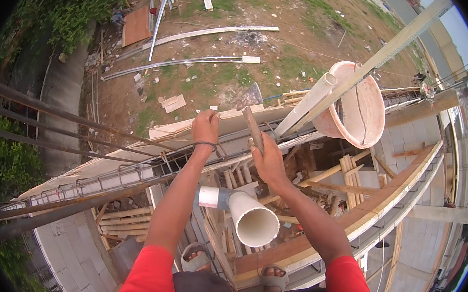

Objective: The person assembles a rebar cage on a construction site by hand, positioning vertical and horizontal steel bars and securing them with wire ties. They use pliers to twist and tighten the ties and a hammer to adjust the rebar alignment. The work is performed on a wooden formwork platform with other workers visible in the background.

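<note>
My right hand [269, 160] is wrapped round a short brown wooden stick [253, 130], like a tool handle, which slants up over the formwork board. A grey blade-like shape [253, 95] appears just beyond its far end; whether the two are joined I cannot tell. To the left, my left hand [206, 126] is closed at the top edge of the pale formwork board [177, 130], and what its fingers pinch is hidden. Below both hands, steel reinforcement bars [125, 176] run along the narrow trough behind the board.
Between my arms a white plastic pipe [257, 226] sticks up. A pinkish bucket [362, 110] hangs beside a long upright timber [375, 61] at right. Dark bars [64, 109] cross at left. My sandalled feet stand above open gaps with wooden props; the ground lies far below.
</note>
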Demonstrator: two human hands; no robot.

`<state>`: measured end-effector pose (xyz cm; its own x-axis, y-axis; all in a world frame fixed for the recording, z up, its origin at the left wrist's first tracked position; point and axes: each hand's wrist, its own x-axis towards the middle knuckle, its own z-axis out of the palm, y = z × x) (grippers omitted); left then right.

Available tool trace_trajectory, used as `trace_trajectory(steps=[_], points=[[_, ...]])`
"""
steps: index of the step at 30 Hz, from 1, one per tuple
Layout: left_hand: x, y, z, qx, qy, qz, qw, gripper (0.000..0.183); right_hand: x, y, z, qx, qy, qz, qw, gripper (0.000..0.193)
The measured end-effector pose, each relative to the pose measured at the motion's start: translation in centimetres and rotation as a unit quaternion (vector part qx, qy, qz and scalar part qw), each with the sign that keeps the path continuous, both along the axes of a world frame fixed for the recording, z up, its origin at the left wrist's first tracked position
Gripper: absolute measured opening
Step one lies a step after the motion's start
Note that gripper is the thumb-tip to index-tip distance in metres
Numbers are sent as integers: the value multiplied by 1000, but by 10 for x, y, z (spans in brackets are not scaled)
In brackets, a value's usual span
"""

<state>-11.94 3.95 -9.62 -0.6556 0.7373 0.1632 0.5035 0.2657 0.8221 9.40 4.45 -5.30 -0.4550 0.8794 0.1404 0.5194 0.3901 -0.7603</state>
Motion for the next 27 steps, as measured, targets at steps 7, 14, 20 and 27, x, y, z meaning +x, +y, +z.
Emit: trace_trajectory(steps=[7, 14, 20, 27], points=[[-5, 14, -19, -6, 79, -32, 996, 9, 16, -6, 13, -60, -16, 20, 998, 45], [0, 14, -12, -31, 99, -73, 992, 10, 16, -10, 11, -37, -27, 8, 999, 38], [-7, 10, -28, -20, 60, -103, 993, 13, -3, -1, 19, 4, -58, 58, 997, 40], [-8, 13, -43, -11, 29, -86, 996, 14, -12, 5, 10, -46, -131, 80, 987, 44]])
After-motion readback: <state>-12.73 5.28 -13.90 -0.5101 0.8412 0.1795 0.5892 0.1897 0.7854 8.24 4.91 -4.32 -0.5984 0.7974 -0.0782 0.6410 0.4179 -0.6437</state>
